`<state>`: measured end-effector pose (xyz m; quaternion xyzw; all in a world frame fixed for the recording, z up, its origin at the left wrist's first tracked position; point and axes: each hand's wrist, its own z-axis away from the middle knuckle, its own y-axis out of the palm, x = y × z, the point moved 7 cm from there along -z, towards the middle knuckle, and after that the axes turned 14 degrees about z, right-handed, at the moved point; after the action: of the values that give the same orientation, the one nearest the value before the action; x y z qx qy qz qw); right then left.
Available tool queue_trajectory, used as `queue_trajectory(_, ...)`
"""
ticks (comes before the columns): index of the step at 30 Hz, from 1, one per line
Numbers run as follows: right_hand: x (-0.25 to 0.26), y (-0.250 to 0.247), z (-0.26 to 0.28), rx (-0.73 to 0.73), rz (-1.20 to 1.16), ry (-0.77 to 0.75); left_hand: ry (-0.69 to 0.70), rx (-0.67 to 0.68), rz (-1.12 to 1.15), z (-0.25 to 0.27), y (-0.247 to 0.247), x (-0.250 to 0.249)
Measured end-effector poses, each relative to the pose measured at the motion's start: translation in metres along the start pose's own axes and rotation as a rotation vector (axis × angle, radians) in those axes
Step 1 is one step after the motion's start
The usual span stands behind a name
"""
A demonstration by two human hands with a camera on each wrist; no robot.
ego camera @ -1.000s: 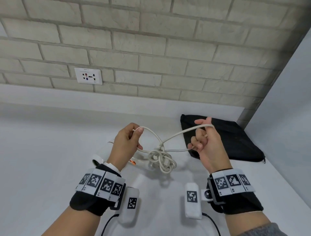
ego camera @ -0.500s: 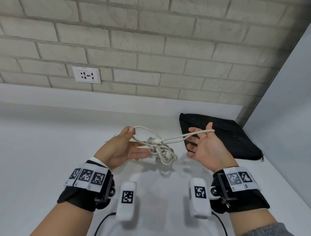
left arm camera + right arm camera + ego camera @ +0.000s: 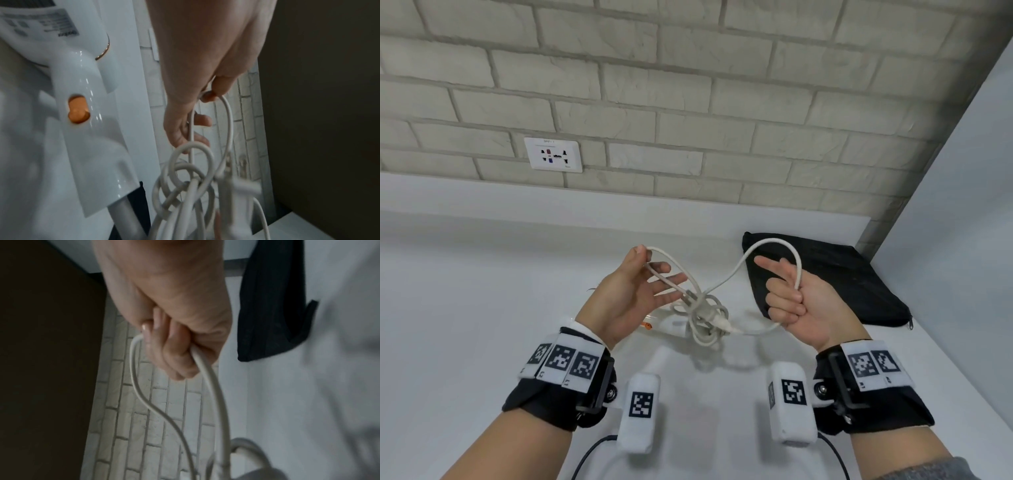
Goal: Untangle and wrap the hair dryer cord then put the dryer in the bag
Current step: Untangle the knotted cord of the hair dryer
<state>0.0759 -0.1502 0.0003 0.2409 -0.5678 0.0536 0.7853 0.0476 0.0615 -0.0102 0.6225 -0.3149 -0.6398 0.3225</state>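
Observation:
A white cord (image 3: 736,274) with a tangled knot (image 3: 705,308) hangs between my two raised hands. My left hand (image 3: 643,255) pinches one loop between thumb and forefinger, the other fingers spread. My right hand (image 3: 787,298) grips another loop with three curled fingers, the forefinger pointing left. The white hair dryer (image 3: 671,327) lies on the table under the knot, mostly hidden. In the left wrist view the dryer (image 3: 82,129) with its orange switch (image 3: 79,112) fills the left side, beside the left hand (image 3: 207,95) and the knot (image 3: 185,186). The right wrist view shows the right hand (image 3: 174,347) curled round the cord (image 3: 207,374).
A flat black zip bag (image 3: 832,277) lies at the back right of the white table (image 3: 482,308), also in the right wrist view as the bag (image 3: 271,305). A brick wall with a socket (image 3: 553,154) stands behind. A white side wall (image 3: 962,240) borders the right.
Both hands have turned palm up. The right hand, open half a second ago with the cord over it, now has its fingers curled round the cord. The loop above it is larger.

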Motion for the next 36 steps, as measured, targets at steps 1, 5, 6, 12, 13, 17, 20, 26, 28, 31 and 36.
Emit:
queue_trajectory(1,0.003,-0.002,0.002,-0.037,0.067,-0.029,0.018,0.023,-0.034,0.001,0.002,-0.003)
queue_trajectory(5,0.019,-0.004,0.010,-0.138,0.401,-0.158,0.071,0.120,-0.150,0.005,0.018,-0.013)
queue_trajectory(6,0.022,-0.002,0.011,-0.160,0.504,-0.196,0.082,0.133,-0.165,0.006,0.023,-0.015)
queue_trajectory(12,0.016,0.016,0.003,-0.211,0.869,-0.224,0.092,0.192,-0.238,0.015,0.048,-0.011)
queue_trajectory(13,0.013,0.019,0.000,-0.215,0.949,-0.207,0.088,0.198,-0.253,0.016,0.051,-0.010)
queue_trajectory(17,0.012,0.029,-0.006,-0.371,1.432,-0.209,0.097,0.119,-0.218,0.014,0.055,-0.010)
queue_trajectory(20,0.023,0.040,0.013,-0.631,1.505,-0.402,0.133,0.010,-0.105,0.008,0.044,-0.017)
queue_trajectory(26,0.022,0.069,0.028,-0.573,1.506,-0.649,0.158,-0.042,-0.091,0.008,0.039,-0.016)
queue_trajectory(28,0.016,0.076,0.026,-0.411,1.503,-0.570,0.155,-0.019,-0.127,0.009,0.042,-0.012)
queue_trajectory(31,0.002,0.082,0.020,-0.176,1.349,-0.379,0.144,0.068,-0.222,0.011,0.049,-0.005)
queue_trajectory(36,-0.008,0.074,0.009,-0.124,1.154,-0.226,0.114,0.239,-0.381,0.014,0.056,0.007)
